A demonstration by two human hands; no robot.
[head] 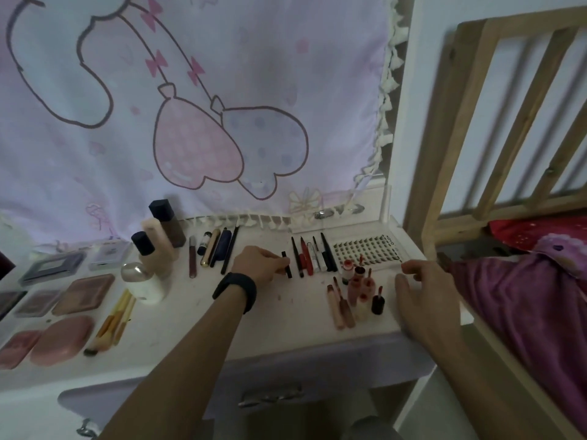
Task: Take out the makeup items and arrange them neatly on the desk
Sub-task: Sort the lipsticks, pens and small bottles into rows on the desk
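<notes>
My left hand (259,263), with a black band on its wrist, pinches a short black stick (286,265) lying on the white desk (286,315), at the left end of a row of black and red pencils (313,257). My right hand (424,300) hovers with loosely curled fingers near the desk's right edge, holding nothing. Between the hands stand several small lip tubes and bottles (357,292). A white lash tray (367,250) lies behind them.
Foundation bottles (158,239) and slim tubes (216,249) stand at the back. Palettes (84,293), pink compacts (62,339) and brushes (116,322) fill the left. A pink cartoon cloth hangs behind. A wooden bed frame (470,122) with purple bedding is on the right.
</notes>
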